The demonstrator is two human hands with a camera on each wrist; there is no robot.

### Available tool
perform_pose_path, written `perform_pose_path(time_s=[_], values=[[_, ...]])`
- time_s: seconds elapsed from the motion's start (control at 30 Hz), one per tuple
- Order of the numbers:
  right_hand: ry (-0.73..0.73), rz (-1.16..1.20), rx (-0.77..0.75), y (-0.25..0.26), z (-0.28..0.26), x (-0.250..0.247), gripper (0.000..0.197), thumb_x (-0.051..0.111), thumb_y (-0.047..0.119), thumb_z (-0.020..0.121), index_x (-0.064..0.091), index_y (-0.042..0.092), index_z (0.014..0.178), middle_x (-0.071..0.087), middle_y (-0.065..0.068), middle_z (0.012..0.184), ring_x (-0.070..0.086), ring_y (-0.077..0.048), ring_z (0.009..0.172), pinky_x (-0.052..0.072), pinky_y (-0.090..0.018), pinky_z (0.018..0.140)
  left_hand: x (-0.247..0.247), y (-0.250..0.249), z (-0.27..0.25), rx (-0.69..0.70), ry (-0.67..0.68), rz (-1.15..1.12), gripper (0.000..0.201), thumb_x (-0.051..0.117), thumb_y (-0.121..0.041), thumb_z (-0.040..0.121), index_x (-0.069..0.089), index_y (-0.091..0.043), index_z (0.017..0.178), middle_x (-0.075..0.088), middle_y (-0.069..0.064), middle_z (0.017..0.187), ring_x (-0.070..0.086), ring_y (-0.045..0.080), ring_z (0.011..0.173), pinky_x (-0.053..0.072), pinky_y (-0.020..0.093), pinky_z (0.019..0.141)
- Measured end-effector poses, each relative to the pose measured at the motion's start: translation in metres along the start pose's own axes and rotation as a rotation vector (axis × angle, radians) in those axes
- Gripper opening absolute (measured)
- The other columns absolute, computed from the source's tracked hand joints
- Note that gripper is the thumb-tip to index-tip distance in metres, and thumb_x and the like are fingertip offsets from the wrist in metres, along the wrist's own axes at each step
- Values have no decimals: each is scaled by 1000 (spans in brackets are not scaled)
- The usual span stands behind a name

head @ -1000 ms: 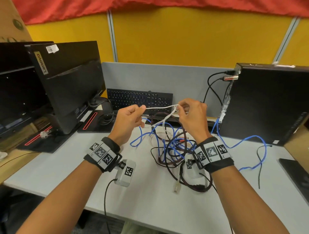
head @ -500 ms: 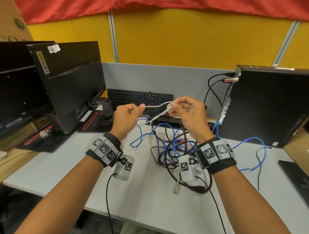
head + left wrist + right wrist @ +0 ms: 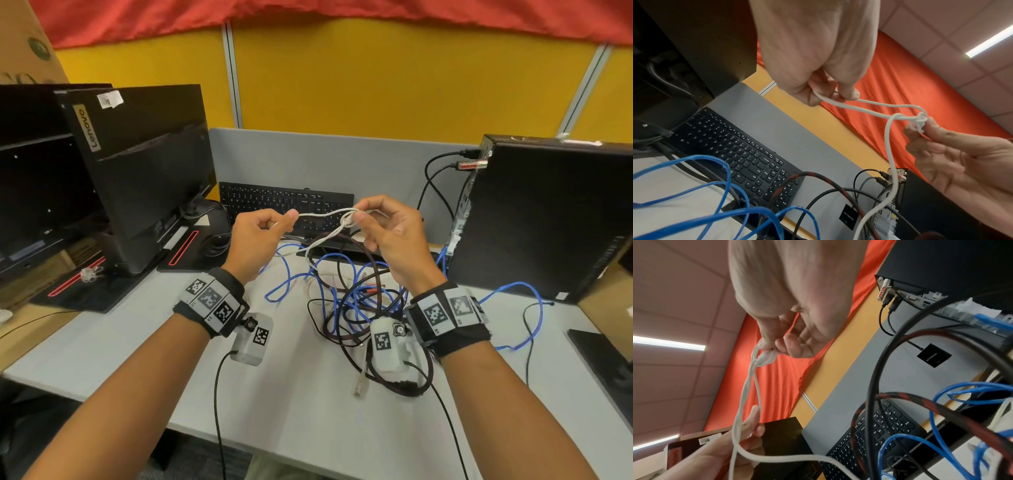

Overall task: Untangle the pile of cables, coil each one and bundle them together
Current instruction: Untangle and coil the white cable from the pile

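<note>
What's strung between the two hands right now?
Two strands of the white cable run from the left hand to a knot pinched by the right hand, clearest in the left wrist view.

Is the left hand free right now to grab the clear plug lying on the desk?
Probably not: the left hand pinches the white cable. The clear plug lies uncovered near the right wrist.

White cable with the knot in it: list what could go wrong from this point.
1. The right hand pinches the knot while the left hand holds the white cable stretched; pulling apart would likely tighten it.
2. The cable's lower run drops into the cable pile; lifting could drag the blue cable and the others along.
</note>
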State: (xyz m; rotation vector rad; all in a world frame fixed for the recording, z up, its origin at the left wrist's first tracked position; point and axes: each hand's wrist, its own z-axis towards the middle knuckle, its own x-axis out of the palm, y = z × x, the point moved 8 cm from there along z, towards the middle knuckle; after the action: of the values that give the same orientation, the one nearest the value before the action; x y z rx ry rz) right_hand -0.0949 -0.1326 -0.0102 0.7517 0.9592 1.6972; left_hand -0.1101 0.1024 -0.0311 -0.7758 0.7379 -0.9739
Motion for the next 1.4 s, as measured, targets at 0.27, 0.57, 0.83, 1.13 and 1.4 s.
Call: perform_pose_path(time_s=[0.27,0.57,0.83,1.13,1.4], values=[[-38,-44,-18,1,2,4,8,68,9,96,73,16,95,75,-1,79,41,-7,46,33,-18,43,3,8,-2,-57,-21,1,31,66,-31,96,70,-11,73,57,-13,55,49,-1,50,45,20,63],[-181,-490,-221,24,0,-5,7,79,12,87,81,15,93,72,6,78,55,-1,61,44,-12,63,10,23,1,-298,-25,-49,21,68,-29,95,69,-9,91,57,-13,63,51,-1,55,43,16,49],[-281,-587,-194,16,0,-5,15,71,16,94,74,11,108,72,-1,84,68,-17,69,58,-26,68,39,-59,-23,298,-21,371,24,78,-34,85,73,-20,104,63,0,114,56,15,111,44,39,100],[-107,-73,85,-8,-2,-6,16,68,6,95,74,13,108,69,-8,79,54,-11,57,47,-24,50,59,-51,-23,187,182,205,18,75,-15,89,78,-10,106,77,-3,89,70,-1,74,56,18,73],[-146,122,150,-12,-3,-10,20,58,-1,99,67,12,112,61,-8,83,51,-12,61,46,-25,56,59,-55,-23,209,274,379,12,75,-10,87,81,-15,96,75,-5,80,67,6,71,56,20,74]])
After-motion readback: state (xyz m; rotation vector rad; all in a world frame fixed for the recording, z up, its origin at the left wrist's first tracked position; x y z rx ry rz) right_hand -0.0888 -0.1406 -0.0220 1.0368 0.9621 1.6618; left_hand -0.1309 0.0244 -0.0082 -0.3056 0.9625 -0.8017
